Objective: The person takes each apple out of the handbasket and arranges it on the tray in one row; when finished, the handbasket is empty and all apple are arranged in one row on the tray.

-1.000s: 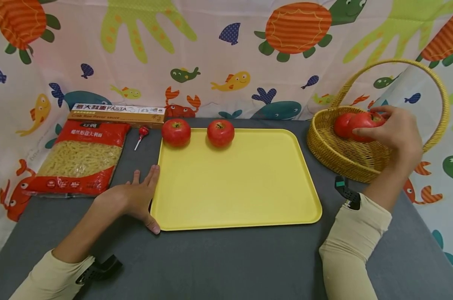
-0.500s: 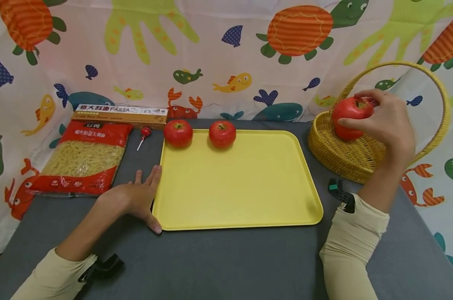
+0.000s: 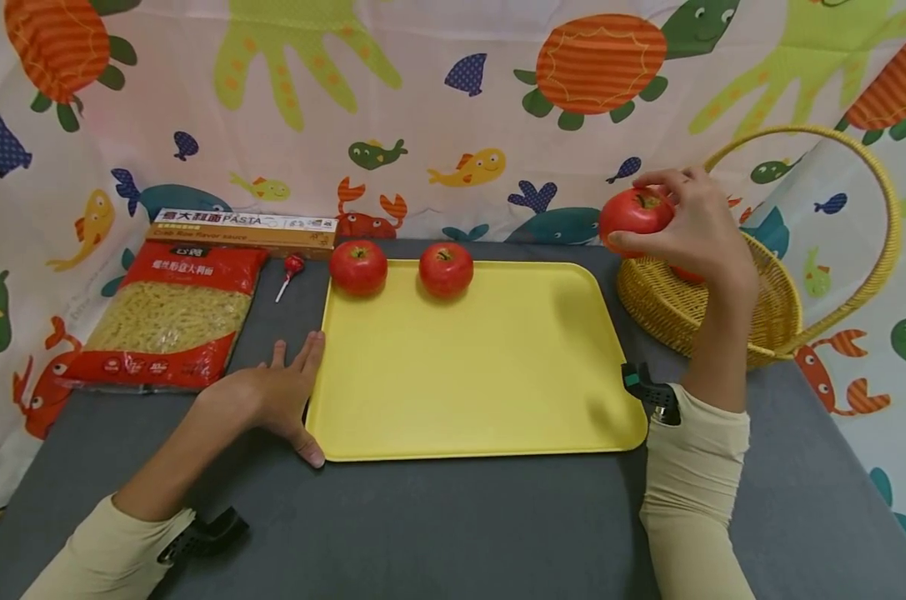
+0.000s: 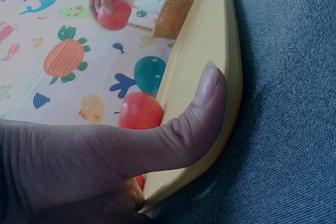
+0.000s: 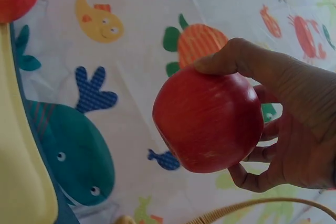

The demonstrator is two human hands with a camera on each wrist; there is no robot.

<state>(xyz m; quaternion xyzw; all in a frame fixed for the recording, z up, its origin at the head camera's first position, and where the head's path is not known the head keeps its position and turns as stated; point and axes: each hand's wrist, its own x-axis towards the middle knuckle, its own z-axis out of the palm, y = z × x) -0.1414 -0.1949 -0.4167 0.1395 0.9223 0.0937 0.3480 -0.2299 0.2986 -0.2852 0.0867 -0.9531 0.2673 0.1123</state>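
Note:
My right hand [image 3: 698,218] grips a red apple [image 3: 634,212] between thumb and fingers. In the head view it is raised between the wicker basket [image 3: 651,312] and the far right corner of the yellow tray [image 3: 468,375]. The right wrist view shows the held apple [image 5: 207,121] close up, with fingers curled round its far side. Two more red apples, one at the far left corner [image 3: 358,268] and one [image 3: 446,271] to its right, sit along the tray's far edge. Spread along the tray's left edge, my left hand [image 3: 272,398] touches it, its thumb [image 4: 205,98] at the near corner.
Part of another red apple [image 3: 687,274] shows inside the basket, behind my right wrist. The basket's tall handle [image 3: 883,200] arches up. At left lie a pasta bag [image 3: 167,321], a pasta box [image 3: 250,233] and a lollipop [image 3: 292,267]. A printed cloth hangs behind.
My right hand has lifted the apple out of the basket and carried it left toward the tray. The left hand stays at the tray's left edge.

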